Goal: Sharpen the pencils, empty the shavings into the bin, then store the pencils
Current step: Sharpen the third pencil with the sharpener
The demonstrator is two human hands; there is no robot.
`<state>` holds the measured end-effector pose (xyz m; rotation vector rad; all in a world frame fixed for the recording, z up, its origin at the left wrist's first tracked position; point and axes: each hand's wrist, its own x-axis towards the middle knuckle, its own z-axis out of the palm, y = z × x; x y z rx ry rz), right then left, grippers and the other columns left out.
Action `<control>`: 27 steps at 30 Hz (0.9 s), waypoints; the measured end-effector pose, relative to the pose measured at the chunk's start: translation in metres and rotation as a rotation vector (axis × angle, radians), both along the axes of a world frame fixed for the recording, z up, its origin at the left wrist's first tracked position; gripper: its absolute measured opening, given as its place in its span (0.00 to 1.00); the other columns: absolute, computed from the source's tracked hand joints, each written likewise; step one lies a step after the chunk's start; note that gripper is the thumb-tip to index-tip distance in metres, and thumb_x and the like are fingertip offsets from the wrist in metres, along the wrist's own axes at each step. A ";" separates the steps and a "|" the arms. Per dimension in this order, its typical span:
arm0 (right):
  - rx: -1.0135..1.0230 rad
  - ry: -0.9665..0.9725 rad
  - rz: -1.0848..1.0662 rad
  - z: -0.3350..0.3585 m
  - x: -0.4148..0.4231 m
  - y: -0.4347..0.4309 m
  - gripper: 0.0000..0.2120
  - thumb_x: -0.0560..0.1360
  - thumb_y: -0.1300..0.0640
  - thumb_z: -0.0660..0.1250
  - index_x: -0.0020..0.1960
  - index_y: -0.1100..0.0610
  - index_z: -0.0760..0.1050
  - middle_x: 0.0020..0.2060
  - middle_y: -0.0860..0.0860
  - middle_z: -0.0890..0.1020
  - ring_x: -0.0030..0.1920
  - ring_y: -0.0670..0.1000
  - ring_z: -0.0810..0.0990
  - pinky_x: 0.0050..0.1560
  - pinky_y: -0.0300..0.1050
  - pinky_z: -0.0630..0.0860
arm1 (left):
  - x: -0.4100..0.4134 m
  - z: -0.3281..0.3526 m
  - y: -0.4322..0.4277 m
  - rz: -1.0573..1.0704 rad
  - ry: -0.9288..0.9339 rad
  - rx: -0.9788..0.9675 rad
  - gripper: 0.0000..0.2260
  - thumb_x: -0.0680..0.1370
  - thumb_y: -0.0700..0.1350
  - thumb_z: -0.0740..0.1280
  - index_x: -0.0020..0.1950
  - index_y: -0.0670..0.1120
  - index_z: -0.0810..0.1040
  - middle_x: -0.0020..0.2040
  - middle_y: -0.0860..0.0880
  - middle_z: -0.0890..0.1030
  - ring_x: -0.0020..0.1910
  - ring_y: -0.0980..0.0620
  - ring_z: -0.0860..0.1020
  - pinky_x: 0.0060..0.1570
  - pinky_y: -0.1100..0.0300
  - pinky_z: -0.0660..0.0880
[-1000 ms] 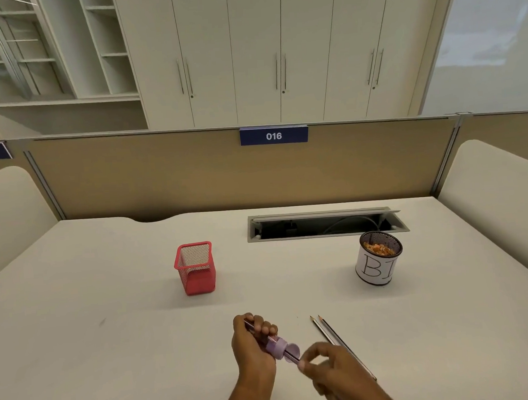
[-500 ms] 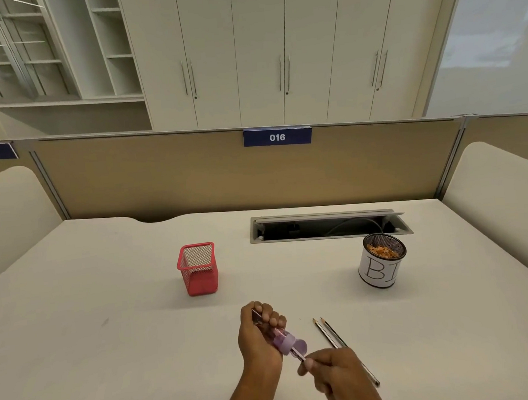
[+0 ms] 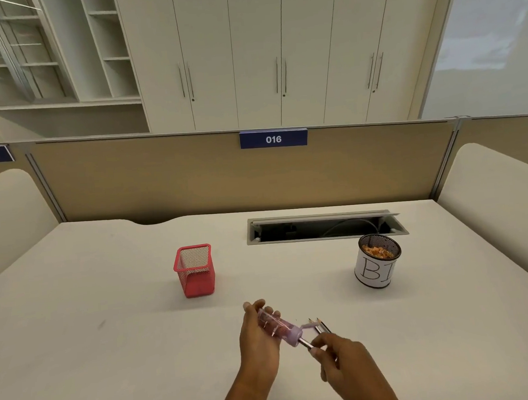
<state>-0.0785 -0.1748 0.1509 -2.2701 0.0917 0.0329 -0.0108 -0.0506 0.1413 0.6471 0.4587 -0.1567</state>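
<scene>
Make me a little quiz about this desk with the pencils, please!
1. True or false: the red basket has pencils in it.
2. Which hand holds the sharpener?
A. left hand
B. right hand
3. Fill in: the two loose pencils lie on the ____.

Key:
1. False, it looks empty.
2. A; the right hand holds the pencil going into it.
3. Desk.
</scene>
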 end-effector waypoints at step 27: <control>0.767 0.576 -0.033 0.000 0.002 -0.001 0.04 0.60 0.63 0.67 0.34 0.59 0.73 0.23 0.51 0.75 0.19 0.46 0.68 0.19 0.32 0.60 | -0.013 -0.006 0.005 -0.025 -0.005 -0.107 0.11 0.79 0.41 0.59 0.39 0.39 0.72 0.31 0.45 0.75 0.28 0.51 0.82 0.34 0.59 0.80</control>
